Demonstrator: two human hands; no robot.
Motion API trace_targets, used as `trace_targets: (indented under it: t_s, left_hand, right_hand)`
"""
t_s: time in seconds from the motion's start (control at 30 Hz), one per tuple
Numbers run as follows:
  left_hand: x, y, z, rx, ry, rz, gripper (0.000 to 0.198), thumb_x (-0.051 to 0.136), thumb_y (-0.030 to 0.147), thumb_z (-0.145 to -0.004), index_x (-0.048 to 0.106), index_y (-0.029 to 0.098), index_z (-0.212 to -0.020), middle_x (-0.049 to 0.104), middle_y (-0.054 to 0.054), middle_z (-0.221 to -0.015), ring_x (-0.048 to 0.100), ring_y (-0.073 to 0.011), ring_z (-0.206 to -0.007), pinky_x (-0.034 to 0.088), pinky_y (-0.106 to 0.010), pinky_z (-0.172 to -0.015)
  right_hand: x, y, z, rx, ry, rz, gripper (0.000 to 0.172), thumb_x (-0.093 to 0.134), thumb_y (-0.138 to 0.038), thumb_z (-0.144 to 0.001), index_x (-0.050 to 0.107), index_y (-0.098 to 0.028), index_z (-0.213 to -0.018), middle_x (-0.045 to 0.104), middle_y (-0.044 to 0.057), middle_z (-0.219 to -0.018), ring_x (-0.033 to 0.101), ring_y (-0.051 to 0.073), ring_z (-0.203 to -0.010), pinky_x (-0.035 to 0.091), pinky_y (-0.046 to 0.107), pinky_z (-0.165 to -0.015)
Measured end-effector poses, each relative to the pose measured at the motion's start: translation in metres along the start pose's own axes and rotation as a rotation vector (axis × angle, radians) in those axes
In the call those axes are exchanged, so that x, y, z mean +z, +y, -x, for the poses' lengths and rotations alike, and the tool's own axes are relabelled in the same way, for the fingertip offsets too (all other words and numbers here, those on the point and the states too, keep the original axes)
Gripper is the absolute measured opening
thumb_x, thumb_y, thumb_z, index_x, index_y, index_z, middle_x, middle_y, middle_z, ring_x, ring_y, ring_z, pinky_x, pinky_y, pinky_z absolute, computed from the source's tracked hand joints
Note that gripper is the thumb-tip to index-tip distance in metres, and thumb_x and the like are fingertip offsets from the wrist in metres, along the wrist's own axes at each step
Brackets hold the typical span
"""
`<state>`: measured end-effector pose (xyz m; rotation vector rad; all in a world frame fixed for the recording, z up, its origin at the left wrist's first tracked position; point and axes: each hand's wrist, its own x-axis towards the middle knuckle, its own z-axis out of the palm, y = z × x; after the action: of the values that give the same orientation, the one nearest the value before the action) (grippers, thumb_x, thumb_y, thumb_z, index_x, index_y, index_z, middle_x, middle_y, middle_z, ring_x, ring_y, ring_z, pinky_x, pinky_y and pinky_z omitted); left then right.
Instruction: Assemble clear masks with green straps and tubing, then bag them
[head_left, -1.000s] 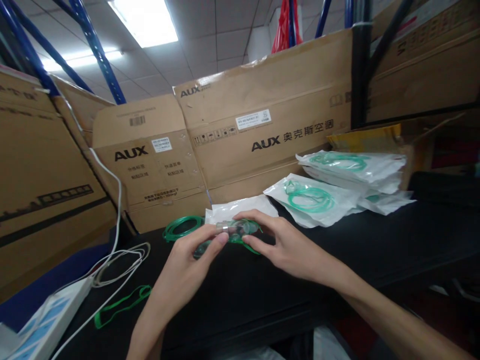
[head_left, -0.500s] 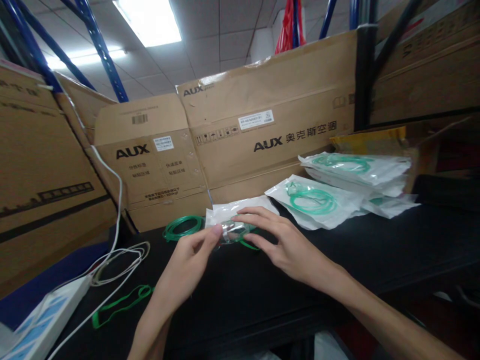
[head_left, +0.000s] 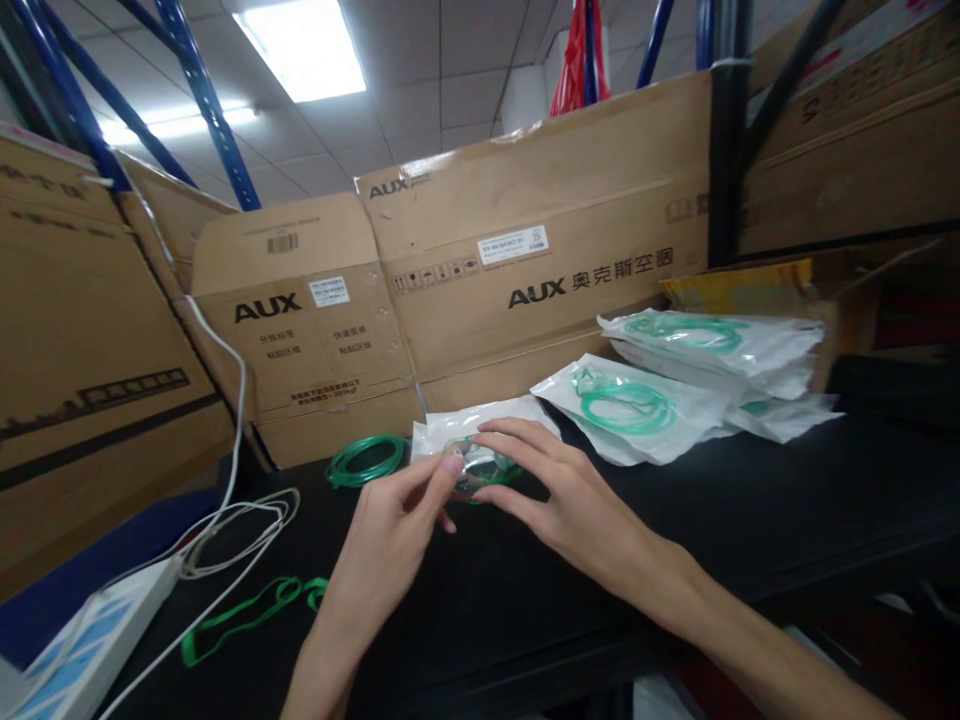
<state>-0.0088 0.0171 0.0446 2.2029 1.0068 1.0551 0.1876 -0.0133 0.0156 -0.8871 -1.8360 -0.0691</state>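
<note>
Pinching a small clear mask (head_left: 474, 466) from both sides, the two hands meet just above the black desk (head_left: 750, 500), near its far edge. The left hand (head_left: 394, 540) comes up from below, and its grip is narrow, thumb and forefinger tips closed on the mask's left end. The right hand (head_left: 581, 500) reaches in from the right with the fingers spread long. Its grip holds the mask's right side between the thumb underneath and the forefinger on top. Thin green bits show through the clear plastic, though the fingers hide most of the piece.

Just behind the mask lies an opened white pouch (head_left: 495, 418), flat on the desk. A coil of green tubing (head_left: 366, 458) sits to its left, near the left fingertips. Nearer the person, a loose green strap (head_left: 247, 615) lies on the desk, beside a white cable (head_left: 225, 525) that runs to a power strip (head_left: 90, 640) at the lower left corner. To the right, well apart from the hands, sealed pouches (head_left: 637, 405) with green coils inside overlap in a low pile. Big cardboard boxes (head_left: 540, 230) printed AUX stand behind the desk.
</note>
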Motion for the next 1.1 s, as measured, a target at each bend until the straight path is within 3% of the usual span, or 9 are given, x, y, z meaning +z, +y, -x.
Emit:
trace_targets:
  t_s: [0.17,0.37,0.47,0.57,0.77,0.9,1.1]
  left_hand:
    - [-0.0010,0.0055,0.0019,-0.001,-0.018,-0.011,0.043,0.053,0.053,-0.098,0.075,0.018,-0.088,0.071,0.000,-0.080,0.058,-0.0148,-0.063,0.049,-0.026,-0.065]
    - [-0.0048,0.0070,0.0011,0.020,-0.017,0.009,0.043,0.054,0.051,-0.098,0.078,0.018,-0.086,0.074,-0.002,-0.082,0.063,-0.0188,-0.075,0.053,-0.026,-0.071]
    - [-0.0030,0.0053,0.0013,0.038,-0.058,0.083,0.034,0.061,0.048,-0.095,0.078,0.021,-0.107,0.077,-0.003,-0.099,0.068,-0.0200,-0.088,0.054,-0.028,-0.083]
    - [0.0002,0.0016,0.0013,0.032,-0.160,0.169,0.040,0.071,0.043,-0.089,0.071,0.025,-0.125,0.077,-0.002,-0.109,0.071,-0.0206,-0.096,0.054,-0.028,-0.089]
    - [0.0010,-0.0016,-0.0009,0.079,-0.117,0.002,0.024,0.067,0.041,-0.092,0.080,0.022,-0.099,0.079,-0.002,-0.093,0.070,-0.0211,-0.085,0.052,-0.027,-0.079]
    - [0.0004,0.0012,-0.0010,0.084,-0.117,-0.017,0.022,0.070,0.042,-0.090,0.081,0.024,-0.095,0.080,0.000,-0.093,0.071,-0.0216,-0.086,0.051,-0.026,-0.079]
    - [0.0027,-0.0001,-0.0011,0.109,-0.096,-0.107,0.018,0.074,0.041,-0.087,0.080,0.024,-0.087,0.078,0.000,-0.086,0.070,-0.0206,-0.082,0.048,-0.026,-0.076]
  right_hand:
    - [0.0010,0.0000,-0.0007,-0.006,-0.022,-0.064,0.035,0.069,-0.018,-0.094,0.065,-0.022,-0.128,0.071,0.009,-0.127,0.063,0.024,-0.122,0.050,0.041,-0.109]
    - [-0.0018,-0.0025,-0.0026,0.064,0.027,-0.061,0.028,0.071,-0.018,-0.092,0.071,-0.022,-0.120,0.064,0.012,-0.135,0.060,0.027,-0.127,0.046,0.043,-0.111]
    - [-0.0025,-0.0017,-0.0042,0.141,0.061,-0.127,0.016,0.071,-0.020,-0.092,0.075,-0.021,-0.107,0.068,0.009,-0.118,0.065,0.024,-0.114,0.050,0.038,-0.103]
    - [-0.0024,0.0014,-0.0052,0.229,0.071,-0.220,0.012,0.070,-0.025,-0.093,0.077,-0.019,-0.101,0.068,0.008,-0.109,0.066,0.021,-0.106,0.051,0.035,-0.097]
    - [-0.0037,0.0046,-0.0039,0.327,0.037,-0.345,0.025,0.072,-0.036,-0.091,0.077,-0.018,-0.109,0.072,0.009,-0.118,0.066,0.023,-0.113,0.050,0.036,-0.101]
    - [-0.0034,0.0027,-0.0033,0.334,-0.099,-0.459,0.035,0.076,-0.035,-0.088,0.074,-0.019,-0.119,0.074,0.008,-0.123,0.067,0.025,-0.116,0.050,0.039,-0.105]
    - [-0.0053,0.0036,-0.0050,0.283,-0.177,-0.483,0.018,0.075,-0.027,-0.088,0.074,-0.019,-0.104,0.075,0.004,-0.107,0.068,0.022,-0.104,0.052,0.035,-0.096]
